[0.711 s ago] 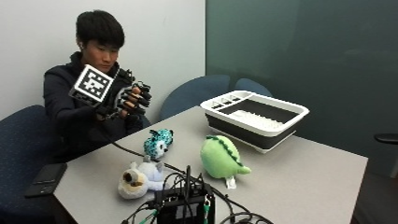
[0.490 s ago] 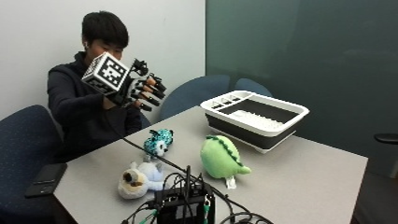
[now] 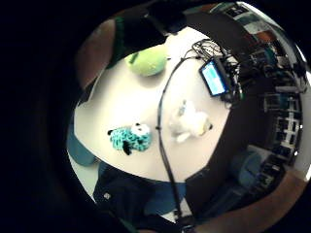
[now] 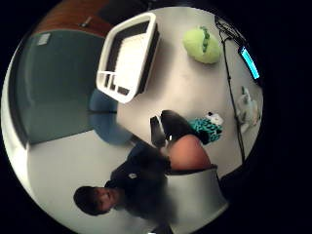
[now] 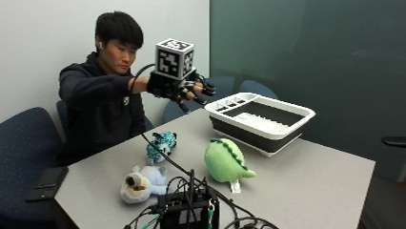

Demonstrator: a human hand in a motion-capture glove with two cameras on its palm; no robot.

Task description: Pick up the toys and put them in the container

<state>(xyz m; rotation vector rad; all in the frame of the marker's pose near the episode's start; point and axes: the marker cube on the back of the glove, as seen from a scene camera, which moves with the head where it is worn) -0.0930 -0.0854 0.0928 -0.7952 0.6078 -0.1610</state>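
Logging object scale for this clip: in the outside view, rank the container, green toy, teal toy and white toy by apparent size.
1. container
2. green toy
3. white toy and teal toy: they look alike; the white one lies nearer the camera, so I won't rank them.

Outside camera across table (image 5: 317, 181); palm cameras overhead

I see a seated person wearing a dark navy hooded sweatshirt with long sleeves (image 5: 95, 93) and a small pale chest mark. My view shows the right hand (image 5: 184, 88) in a black strapped glove.
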